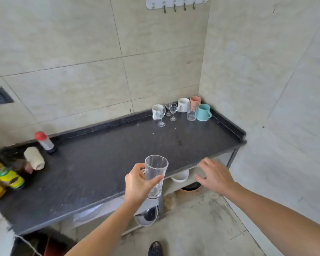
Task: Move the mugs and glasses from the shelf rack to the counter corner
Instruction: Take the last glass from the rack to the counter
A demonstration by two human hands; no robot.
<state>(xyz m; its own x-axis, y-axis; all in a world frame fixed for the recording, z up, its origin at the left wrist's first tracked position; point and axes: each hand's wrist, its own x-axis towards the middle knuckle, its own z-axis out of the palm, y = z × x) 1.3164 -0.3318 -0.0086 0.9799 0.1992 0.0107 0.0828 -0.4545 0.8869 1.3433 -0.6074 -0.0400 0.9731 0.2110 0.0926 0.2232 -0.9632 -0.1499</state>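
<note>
Clear glass mug (156, 174) with a handle, held upright in the left hand (138, 185), fingers and thumb wrapped round its side, up above the front edge of the dark counter (103, 163). Right hand (213, 175) spread open, fingers apart, holding nothing, just over the counter's front edge, near the shelf under it. One white bowl (180, 176) tucked in below that edge, one shiny metal bowl (146, 216) lower down, under the glass mug. Far off in the counter corner, eight things close together: two white mugs (183, 104) (157, 111), one pink cup (195, 101), one teal mug (203, 112), one tall clear tumbler (191, 112), and three small stemmed glasses (173, 111) (161, 117) (168, 108). Over on the left end, one red-capped bottle (44, 142), one cream roll lying on its side (34, 157), and some yellow and green packets (6, 177), too blurry to count. Up on the wall, one white rack of hooks (176, 3).
</note>
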